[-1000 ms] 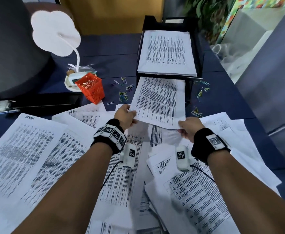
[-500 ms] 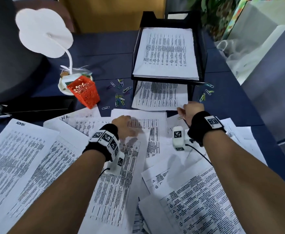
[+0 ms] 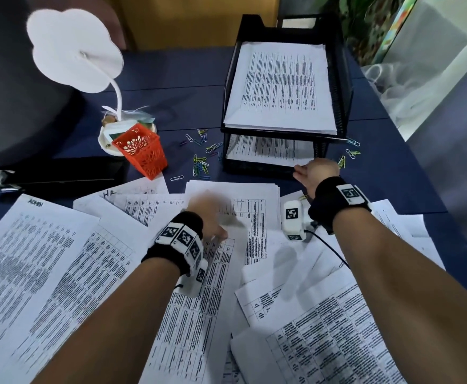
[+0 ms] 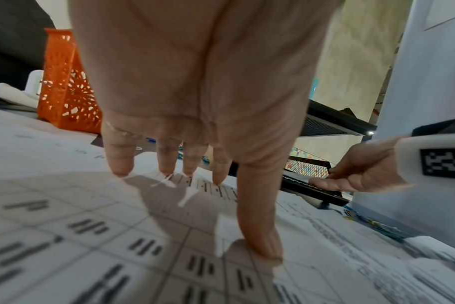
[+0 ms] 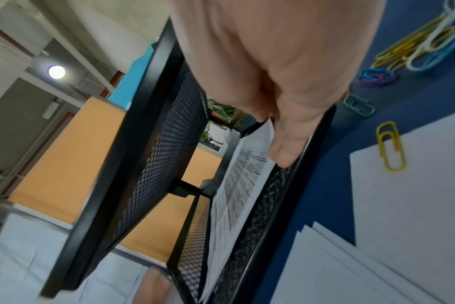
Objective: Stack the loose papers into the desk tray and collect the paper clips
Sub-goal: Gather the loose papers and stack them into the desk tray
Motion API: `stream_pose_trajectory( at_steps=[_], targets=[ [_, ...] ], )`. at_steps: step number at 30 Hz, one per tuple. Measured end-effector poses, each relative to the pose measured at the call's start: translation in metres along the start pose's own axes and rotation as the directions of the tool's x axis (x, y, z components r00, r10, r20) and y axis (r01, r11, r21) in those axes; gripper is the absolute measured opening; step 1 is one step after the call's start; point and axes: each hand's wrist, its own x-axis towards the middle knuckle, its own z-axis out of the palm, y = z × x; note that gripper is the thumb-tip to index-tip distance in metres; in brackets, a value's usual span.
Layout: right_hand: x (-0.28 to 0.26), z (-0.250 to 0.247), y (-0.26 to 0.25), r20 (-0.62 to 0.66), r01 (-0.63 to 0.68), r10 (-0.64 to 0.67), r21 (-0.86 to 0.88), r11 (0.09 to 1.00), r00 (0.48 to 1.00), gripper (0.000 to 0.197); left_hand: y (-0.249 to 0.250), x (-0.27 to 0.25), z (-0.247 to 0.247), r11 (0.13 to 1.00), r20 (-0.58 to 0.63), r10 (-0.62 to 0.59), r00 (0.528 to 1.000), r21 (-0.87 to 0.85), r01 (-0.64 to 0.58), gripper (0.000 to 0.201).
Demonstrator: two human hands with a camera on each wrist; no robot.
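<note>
A black two-tier mesh tray [image 3: 282, 173] stands at the back right of the blue table. A printed sheet [image 3: 268, 151] lies in its lower tier. My right hand [image 3: 314, 173] is at that tier's front edge and pinches the sheet's near right corner. In the right wrist view the thumb [image 5: 283, 148] lies on the sheet [image 5: 237, 185], inside the tray [image 5: 153, 144]. My left hand [image 3: 210, 217], blurred, hovers over the loose printed sheets [image 3: 226, 195] in front of the tray. Its straight fingers [image 4: 166, 160] touch the paper [image 4: 117, 236] with their tips.
A paper stack [image 3: 279, 84] fills the upper tier. An orange mesh pen basket [image 3: 143, 152] and a white lamp [image 3: 74, 48] stand at the left. Coloured paper clips [image 3: 202, 159] lie left of the tray, with more paper clips [image 3: 350, 155] to its right. Loose sheets [image 3: 46, 259] cover the table's front.
Both hands held the sheet in front of the tray; it has slid into the lower tier. My left hand let go and drew back to the loose papers. My right hand followed the sheet forward.
</note>
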Motion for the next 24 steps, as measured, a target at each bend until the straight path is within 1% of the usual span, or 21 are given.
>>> stream_pose_trajectory(
  at_steps=[1, 2, 3, 4, 5, 6, 7, 8, 9, 10, 12, 14, 16, 17, 18, 19, 21, 22, 24],
  targets=[
    [-0.002, 0.001, 0.004, -0.005, 0.013, -0.013, 0.022, 1.0, 1.0, 0.047, -0.002, 0.0, 0.001, 1.0, -0.006, 0.007, 1.0, -0.029, -0.007, 0.101],
    [-0.006, 0.005, 0.006, -0.034, 0.015, -0.011, 0.101, 0.995, 0.999, 0.043, -0.003, -0.002, 0.002, 0.997, -0.016, 0.011, 1.0, -0.079, -0.012, 0.099],
    [-0.01, 0.011, 0.007, -0.04, -0.02, 0.035, 0.323, 0.946, 0.999, 0.038, -0.006, -0.003, 0.004, 0.99, -0.034, 0.006, 0.999, -0.139, -0.01, 0.099],
    [-0.013, 0.012, 0.003, 0.048, -0.143, 0.147, 0.655, 0.742, 0.988, 0.03, -0.01, -0.005, 0.005, 0.982, -0.063, -0.003, 0.998, -0.188, -0.009, 0.097],
    [-0.016, 0.016, 0.002, 0.121, -0.206, 0.186, 0.806, 0.556, 0.975, 0.018, -0.014, -0.007, 0.007, 0.976, -0.097, -0.014, 0.995, -0.216, -0.007, 0.093],
    [-0.022, 0.022, 0.004, 0.126, -0.205, 0.184, 0.828, 0.522, 0.975, 0.011, -0.017, -0.012, 0.008, 0.976, -0.132, -0.029, 0.991, -0.218, -0.001, 0.088],
    [-0.03, 0.027, 0.004, 0.139, -0.221, 0.194, 0.835, 0.504, 0.971, 0.017, -0.021, -0.017, 0.009, 0.977, -0.162, -0.054, 0.985, -0.211, 0.019, 0.084],
    [-0.04, 0.032, 0.004, 0.166, -0.233, 0.174, 0.826, 0.513, 0.971, 0.017, -0.026, -0.022, 0.009, 0.977, -0.182, -0.085, 0.98, -0.206, 0.047, 0.081],
    [-0.053, 0.037, 0.003, 0.195, -0.236, 0.132, 0.798, 0.554, 0.972, 0.013, -0.032, -0.027, 0.011, 0.974, -0.189, -0.118, 0.975, -0.211, 0.077, 0.079],
    [-0.062, 0.042, 0.001, 0.208, -0.228, 0.103, 0.77, 0.596, 0.973, 0.013, -0.038, -0.033, 0.011, 0.972, -0.191, -0.145, 0.971, -0.212, 0.103, 0.079],
    [-0.079, 0.056, -0.001, 0.218, -0.211, 0.075, 0.71, 0.672, 0.973, 0.022, -0.054, -0.044, 0.014, 0.964, -0.187, -0.197, 0.962, -0.216, 0.155, 0.078],
    [-0.094, 0.068, -0.005, 0.244, -0.195, 0.051, 0.616, 0.763, 0.969, 0.036, -0.069, -0.056, 0.018, 0.947, -0.178, -0.258, 0.95, -0.241, 0.212, 0.082],
    [-0.105, 0.081, -0.008, 0.272, -0.182, 0.048, 0.496, 0.849, 0.961, 0.046, -0.081, -0.066, 0.021, 0.921, -0.202, -0.321, 0.925, -0.293, 0.256, 0.087],
    [-0.11, 0.084, -0.011, 0.284, -0.175, 0.042, 0.462, 0.869, 0.958, 0.049, -0.085, -0.071, 0.022, 0.905, -0.22, -0.35, 0.911, -0.331, 0.267, 0.088],
    [-0.118, 0.082, -0.017, 0.308, -0.191, 0.042, 0.471, 0.861, 0.95, 0.051, -0.088, -0.075, 0.024, 0.887, -0.228, -0.363, 0.904, -0.38, 0.261, 0.088],
    [-0.125, 0.08, -0.023, 0.349, -0.236, 0.051, 0.511, 0.826, 0.936, 0.052, -0.091, -0.078, 0.025, 0.868, -0.225, -0.357, 0.907, -0.439, 0.232, 0.088],
    [-0.133, 0.08, -0.03, 0.436, -0.336, 0.067, 0.578, 0.744, 0.897, 0.056, -0.092, -0.085, 0.025, 0.814, -0.211, -0.3, 0.93, -0.565, 0.135, 0.085],
    [-0.134, 0.082, -0.03, 0.462, -0.361, 0.063, 0.594, 0.719, 0.885, 0.059, -0.091, -0.088, 0.024, 0.782, -0.209, -0.271, 0.94, -0.617, 0.088, 0.083],
    [-0.138, 0.086, -0.031, 0.467, -0.325, 0.029, 0.569, 0.756, 0.884, 0.066, -0.092, -0.091, 0.023, 0.709, -0.223, -0.245, 0.944, -0.705, 0.018, 0.077]
  ],
)
